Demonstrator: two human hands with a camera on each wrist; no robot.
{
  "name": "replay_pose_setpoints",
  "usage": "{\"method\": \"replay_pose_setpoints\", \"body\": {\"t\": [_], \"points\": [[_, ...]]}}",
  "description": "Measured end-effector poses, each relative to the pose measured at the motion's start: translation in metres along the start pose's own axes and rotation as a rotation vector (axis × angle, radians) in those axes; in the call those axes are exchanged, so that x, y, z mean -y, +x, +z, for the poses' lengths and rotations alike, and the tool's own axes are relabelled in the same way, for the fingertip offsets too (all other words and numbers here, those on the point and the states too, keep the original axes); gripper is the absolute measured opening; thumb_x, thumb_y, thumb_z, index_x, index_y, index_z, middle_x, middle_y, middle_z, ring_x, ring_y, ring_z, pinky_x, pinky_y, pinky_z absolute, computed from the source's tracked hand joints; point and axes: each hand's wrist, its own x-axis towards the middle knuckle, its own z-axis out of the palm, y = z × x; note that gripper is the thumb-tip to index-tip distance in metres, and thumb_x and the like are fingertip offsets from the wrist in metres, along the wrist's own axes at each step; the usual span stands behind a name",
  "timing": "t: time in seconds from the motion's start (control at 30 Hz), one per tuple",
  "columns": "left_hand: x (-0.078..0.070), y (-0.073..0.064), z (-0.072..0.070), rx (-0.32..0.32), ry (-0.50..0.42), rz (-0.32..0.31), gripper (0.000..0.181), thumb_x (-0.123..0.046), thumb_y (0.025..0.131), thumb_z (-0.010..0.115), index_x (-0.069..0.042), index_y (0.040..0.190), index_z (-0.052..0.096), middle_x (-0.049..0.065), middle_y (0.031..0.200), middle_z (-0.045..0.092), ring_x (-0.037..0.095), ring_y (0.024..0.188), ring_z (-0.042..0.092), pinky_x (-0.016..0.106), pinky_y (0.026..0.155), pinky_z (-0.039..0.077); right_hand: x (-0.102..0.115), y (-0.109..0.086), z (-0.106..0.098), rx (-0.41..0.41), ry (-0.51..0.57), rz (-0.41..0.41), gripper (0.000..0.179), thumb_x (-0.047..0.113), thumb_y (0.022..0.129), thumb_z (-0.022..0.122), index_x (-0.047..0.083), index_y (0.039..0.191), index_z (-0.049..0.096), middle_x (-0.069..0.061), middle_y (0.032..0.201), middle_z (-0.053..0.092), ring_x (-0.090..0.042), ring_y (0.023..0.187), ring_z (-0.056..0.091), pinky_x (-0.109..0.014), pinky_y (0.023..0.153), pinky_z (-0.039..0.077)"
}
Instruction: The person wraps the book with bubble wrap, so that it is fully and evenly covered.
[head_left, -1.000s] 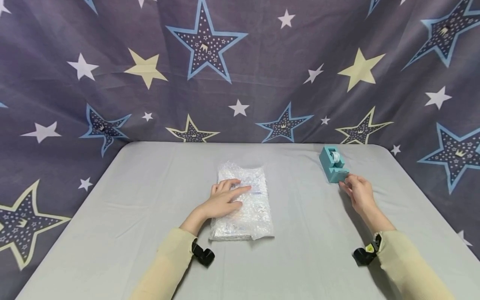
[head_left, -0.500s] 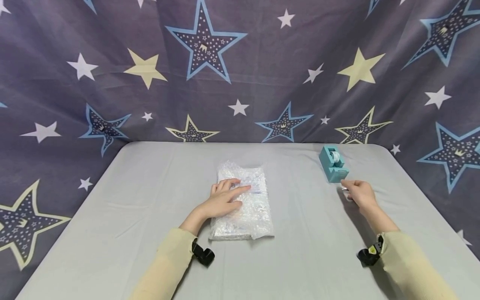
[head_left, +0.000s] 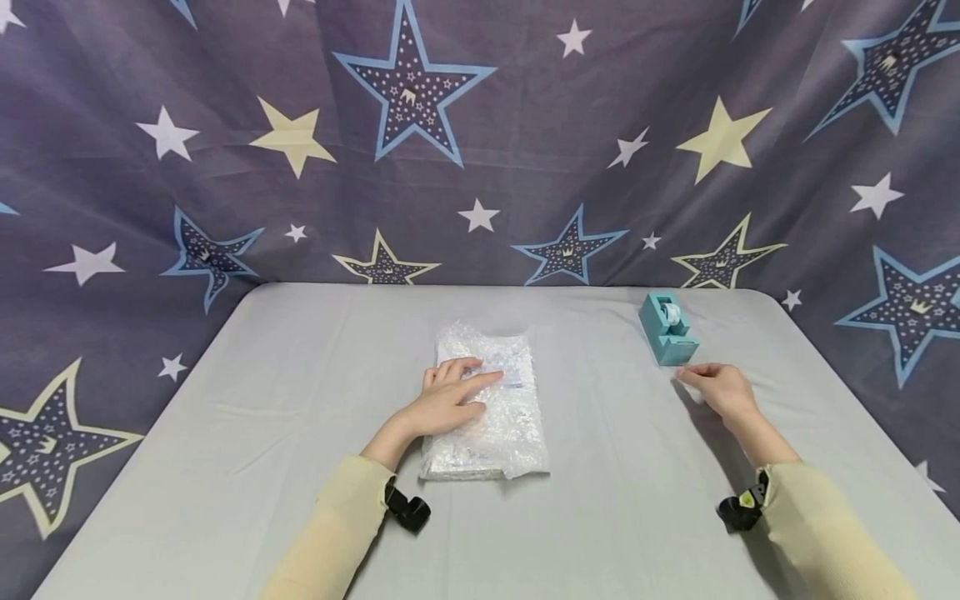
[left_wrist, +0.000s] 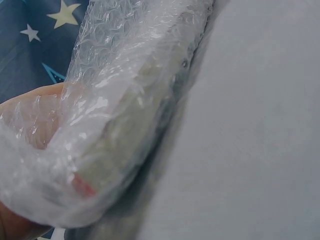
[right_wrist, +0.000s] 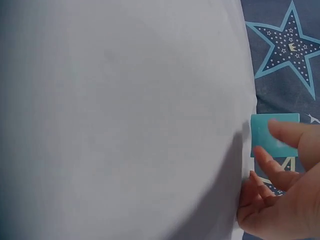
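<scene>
A flat package in bubble wrap (head_left: 510, 425) lies on the table left of its middle. My left hand (head_left: 450, 400) rests on its left half with the fingers spread. Printing shows faintly through the film, and in the left wrist view the wrap (left_wrist: 135, 90) bulges loosely, partly covering the hand. Toward the back right stands a teal tape dispenser (head_left: 663, 342) with a roll of clear tape (head_left: 670, 313). Just in front of it, my right hand (head_left: 723, 392) has thumb and forefinger close together, pinching a small pale strip of tape (head_left: 696, 392), mostly hidden by the hand.
A grey cloth covers the table (head_left: 615, 500). Behind it hangs a dark curtain (head_left: 480, 158) printed with stars. A black wrist camera (head_left: 407, 510) sits on the left wrist, another on the right.
My right hand has drawn back from the front of the tape dispenser, and a pale strip has appeared at its fingers. The left hand and the package have stayed put.
</scene>
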Motion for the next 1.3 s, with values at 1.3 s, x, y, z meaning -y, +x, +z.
{"method": "replay_pose_setpoints", "body": {"t": [1.3], "points": [[0.001,0.0,0.0,0.008,0.013,-0.013,0.051,-0.032,0.088,0.047,-0.032,0.138,0.038,0.007,0.143,0.028,0.024,0.13,0.018,0.044,0.095,0.017,0.005,0.013,0.003,-0.308,0.02,-0.073,0.029,0.025,0.087,0.055,-0.003,0.09,0.062,-0.021,0.1,0.062,-0.013,0.068,0.05,-0.019,0.051,0.039]]}}
